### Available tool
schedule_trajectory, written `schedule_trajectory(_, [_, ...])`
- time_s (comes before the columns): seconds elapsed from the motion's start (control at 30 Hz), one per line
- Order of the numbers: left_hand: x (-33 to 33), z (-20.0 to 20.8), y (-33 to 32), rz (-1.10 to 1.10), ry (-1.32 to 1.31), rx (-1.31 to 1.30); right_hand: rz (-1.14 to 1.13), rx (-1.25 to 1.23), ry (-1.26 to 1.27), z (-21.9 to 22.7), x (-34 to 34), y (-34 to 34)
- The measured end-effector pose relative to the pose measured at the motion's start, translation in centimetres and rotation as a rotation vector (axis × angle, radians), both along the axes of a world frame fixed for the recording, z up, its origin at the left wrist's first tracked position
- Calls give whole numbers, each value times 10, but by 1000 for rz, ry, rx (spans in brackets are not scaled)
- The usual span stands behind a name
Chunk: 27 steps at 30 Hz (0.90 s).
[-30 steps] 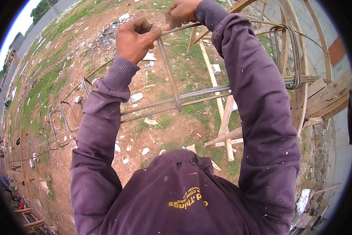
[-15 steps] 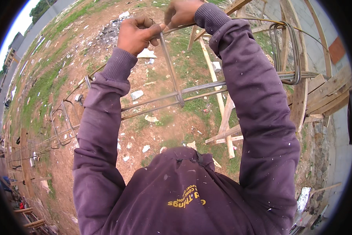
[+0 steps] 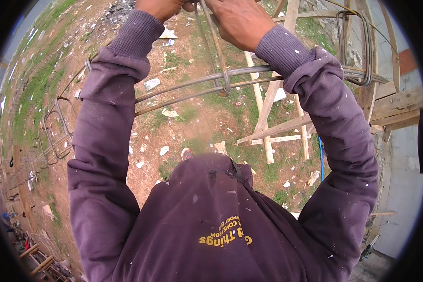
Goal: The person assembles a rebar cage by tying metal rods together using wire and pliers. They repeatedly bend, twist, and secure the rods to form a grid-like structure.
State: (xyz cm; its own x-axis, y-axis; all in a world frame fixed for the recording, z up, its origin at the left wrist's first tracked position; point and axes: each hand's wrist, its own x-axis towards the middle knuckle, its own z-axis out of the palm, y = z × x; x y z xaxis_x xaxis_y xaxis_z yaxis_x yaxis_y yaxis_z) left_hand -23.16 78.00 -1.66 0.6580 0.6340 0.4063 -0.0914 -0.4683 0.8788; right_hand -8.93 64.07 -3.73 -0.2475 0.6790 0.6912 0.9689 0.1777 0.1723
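Observation:
At the top edge, my left hand (image 3: 160, 6) is bent with its fingers curled; the picture's edge cuts off most of them and hides what they hold. My right hand (image 3: 239, 22) is closed against the upper part of a steel stirrup (image 3: 216, 44), its fingertips partly out of view. The stirrup's two legs hang from between my hands. Its lower end reaches long steel reinforcing bars (image 3: 178, 96) that run sideways beneath my forearms.
Bundled stirrups (image 3: 367, 49) hang on the bars at the right, next to wooden posts and planks (image 3: 397, 110). More stirrups (image 3: 56, 134) are spread along the bars at the left. A timber trestle (image 3: 268, 108) stands on littered ground (image 3: 164, 127), with a grey wall (image 3: 404, 188) at the far right.
My left hand has moved up in the picture, partly out of view, and my right hand sits slightly lower and farther right. The bars appear higher, and two stirrup legs now show apart.

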Motion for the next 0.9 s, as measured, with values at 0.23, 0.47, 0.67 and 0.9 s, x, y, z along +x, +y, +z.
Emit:
schedule_trajectory(0.23, [1, 2, -6, -38, -50, 1, -4, -459, 138, 49, -18, -25])
schedule_trajectory(0.47, [-15, -6, -7, -73, -101, 311, -233, -552, -317, 147, -67, -46])
schedule_trajectory(0.67, [-19, -8, -10, -44, -179, 476, -101, -374, -442, 156, -48, 11])
schedule_trajectory(0.9, [-11, -9, -17, -65, -299, 112, -164, -436, -13, 130, 9, 77])
